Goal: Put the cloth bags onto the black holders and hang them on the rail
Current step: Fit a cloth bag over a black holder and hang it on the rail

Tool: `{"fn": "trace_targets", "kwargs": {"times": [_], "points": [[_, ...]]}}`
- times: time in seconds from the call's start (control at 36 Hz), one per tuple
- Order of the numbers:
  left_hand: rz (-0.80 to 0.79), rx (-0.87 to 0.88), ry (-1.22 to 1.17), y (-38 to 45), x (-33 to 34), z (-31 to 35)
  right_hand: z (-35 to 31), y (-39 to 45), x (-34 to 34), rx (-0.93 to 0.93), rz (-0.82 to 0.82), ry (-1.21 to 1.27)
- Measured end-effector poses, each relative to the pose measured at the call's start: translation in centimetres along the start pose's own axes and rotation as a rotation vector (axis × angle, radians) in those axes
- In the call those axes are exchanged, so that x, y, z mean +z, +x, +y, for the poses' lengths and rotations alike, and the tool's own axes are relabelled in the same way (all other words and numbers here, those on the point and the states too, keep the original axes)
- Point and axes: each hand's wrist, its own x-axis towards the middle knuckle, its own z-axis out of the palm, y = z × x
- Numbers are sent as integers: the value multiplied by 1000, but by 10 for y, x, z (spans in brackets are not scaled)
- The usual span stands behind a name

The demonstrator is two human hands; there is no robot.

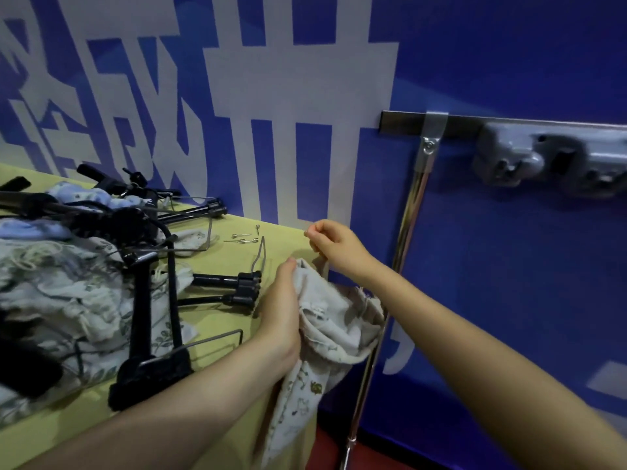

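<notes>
Yellow-green cloth covers the bench (234,228), and its left half carries the stock for the job: a heap of printed cloth bags (68,286) with black holders (149,320) lying across and among them, clip ends pointing toward the bench's right edge. They look dumped there as a working pile, within easy reach of the left arm. Nearer the back edge lie a few small metal pins (242,238) and a bent wire hook (259,254), apart from the heap.

At the right edge of the bench, the left hand (281,310) has its grip clamped on a cream cloth bag (325,337), fingers wrapped into the bunched upper part so the printed lower part hangs down past the bench edge. Holding it off the edge probably lets the fabric drop free and the mouth be sorted out. No holder is on this bag yet, as far as I can tell.

Just above, the right hand (334,247) has its grip closed in a pinch, thumb against curled fingers, lifting a thin strip that seems to be the bag's drawstring or hem; what sits at the fingertips is too small to name. Pulling it up likely tensions the top edge for clipping.

Further right stands a chrome upright (403,239) rising to the dark rail (403,123) on the blue wall (509,266); nothing hangs at its visible near end.
</notes>
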Motion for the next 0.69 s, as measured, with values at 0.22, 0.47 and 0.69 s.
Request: {"fn": "trace_targets", "kwargs": {"times": [0.22,0.47,0.69], "points": [[-276,-79,19,-8,6,0,-20,-90,-16,12,107,307],[-348,-98,208,-16,7,2,-8,-166,1,47,154,395],[-401,-198,377,-38,10,-5,27,-201,18,133,156,313]]}}
